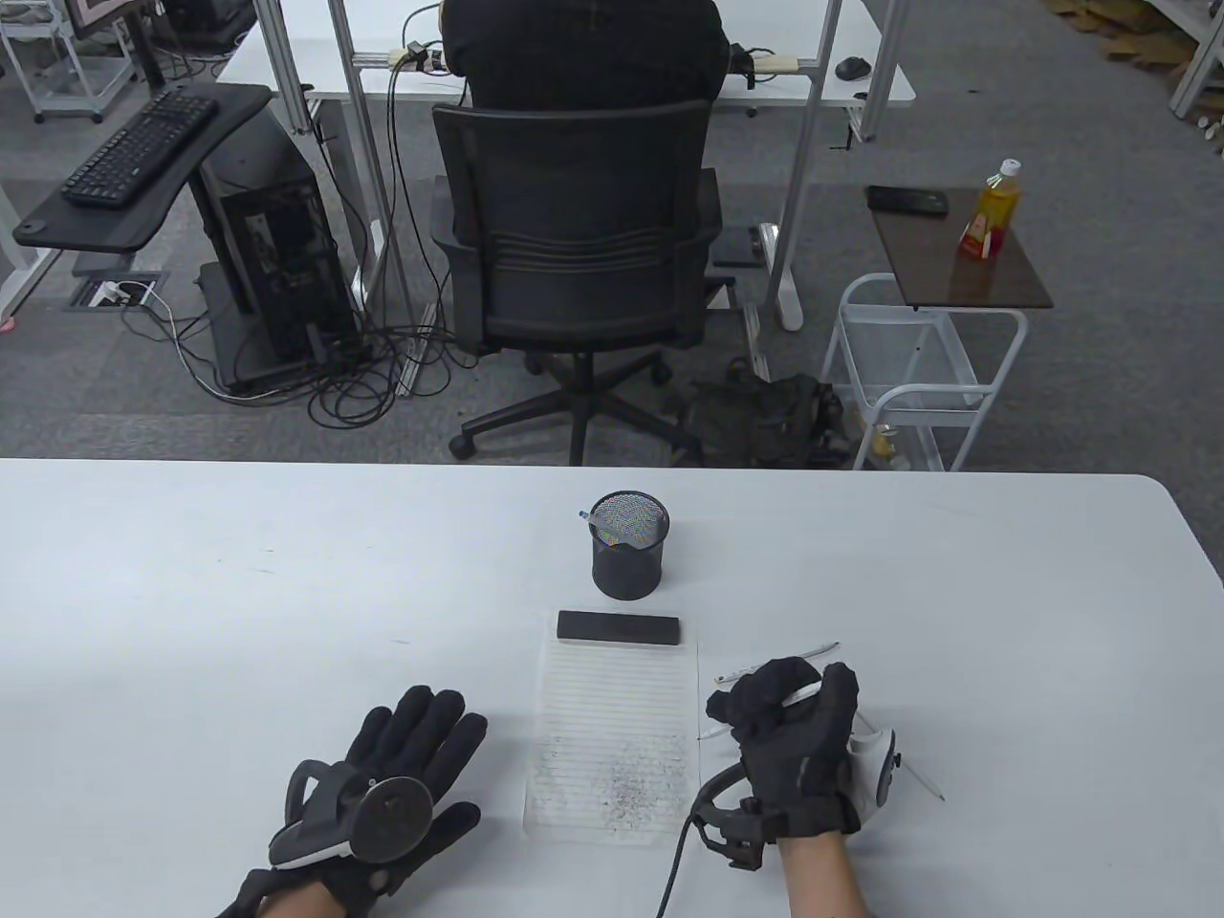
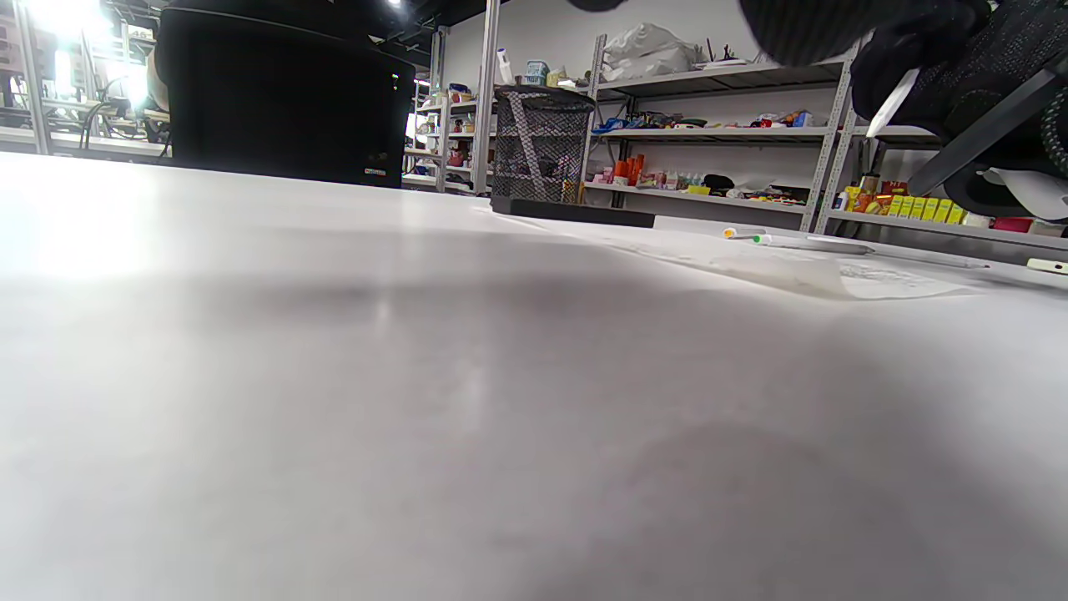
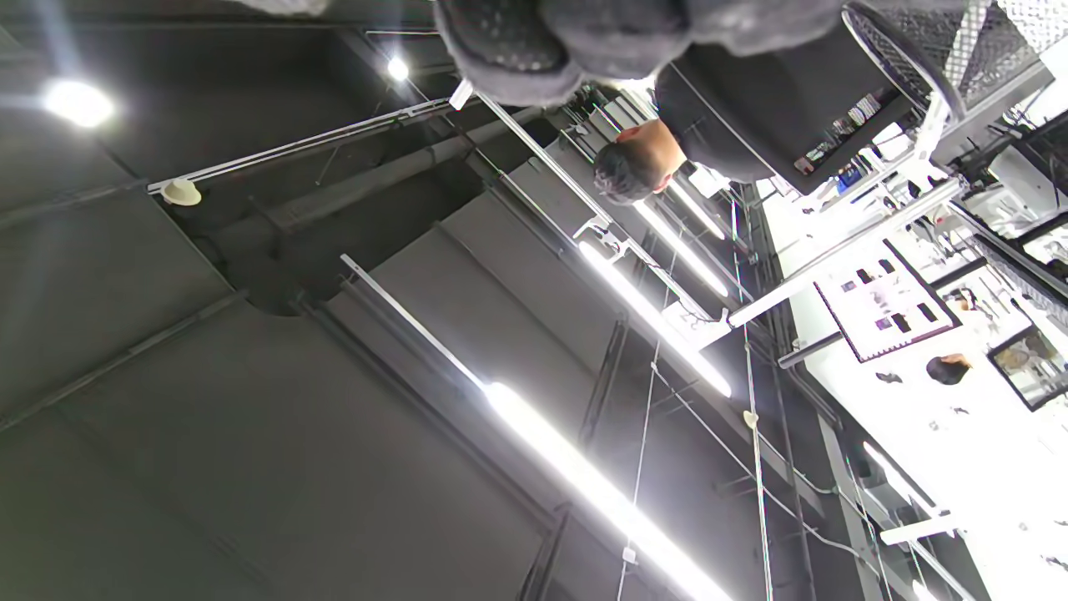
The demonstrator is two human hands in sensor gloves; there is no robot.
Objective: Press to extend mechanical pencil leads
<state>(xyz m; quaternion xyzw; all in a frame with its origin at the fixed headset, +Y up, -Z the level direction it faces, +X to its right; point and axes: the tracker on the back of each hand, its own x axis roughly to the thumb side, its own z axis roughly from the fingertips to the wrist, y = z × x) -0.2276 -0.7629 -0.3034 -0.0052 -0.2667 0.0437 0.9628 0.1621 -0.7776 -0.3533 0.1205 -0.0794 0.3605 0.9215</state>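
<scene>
The mechanical pencil was thin and white, and the right hand gripped it with curled fingers above the desk, near the front edge, just right of the lined paper. Another pencil lay beside it. The left hand rested flat and spread. The black mesh cup held one pen-like item.

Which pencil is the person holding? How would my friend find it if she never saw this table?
Start at the lined paper in the middle of the white table, then look just right of it to the black-gloved right hand. The white pencil runs through its curled fingers. Other pencils nearby lie flat on the table; this one alone is gripped in a hand.
</scene>
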